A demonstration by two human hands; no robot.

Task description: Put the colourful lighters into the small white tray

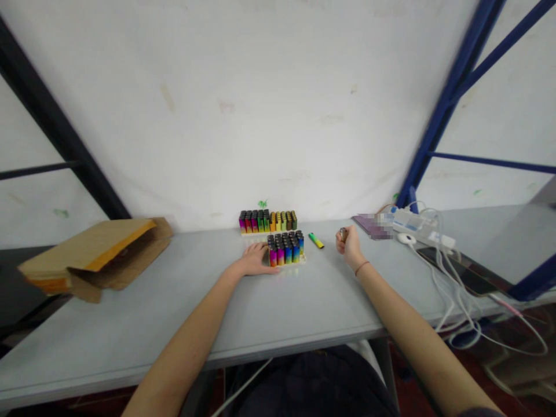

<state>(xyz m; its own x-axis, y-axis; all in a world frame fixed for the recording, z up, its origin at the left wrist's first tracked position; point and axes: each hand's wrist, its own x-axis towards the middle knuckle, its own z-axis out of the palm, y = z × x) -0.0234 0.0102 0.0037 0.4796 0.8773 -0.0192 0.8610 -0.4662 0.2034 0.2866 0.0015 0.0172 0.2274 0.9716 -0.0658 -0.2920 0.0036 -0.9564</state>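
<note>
In the middle of the table, a pale tray (303, 260) holds upright rows of lighters (280, 252), shading from magenta to blue under dark tops. My left hand (254, 260) is closed round the left end of this tray, thumb along the front and fingers at the side. My right hand (347, 246) is raised a little to the right, its fingers wrapped round a lighter (343, 233); only the metallic top end shows. Between the hands and slightly farther back, a single green and yellow lighter (316, 240) lies on its side.
Against the wall stands a second tray (249, 234) with several lighters in red, green and yellow. An opened cardboard box (93, 249) lies left. To the right are a purple booklet (372, 226), a power strip (408, 219), tangled white cables (443, 272) and a dark tablet (471, 272). Blue frame posts flank that side.
</note>
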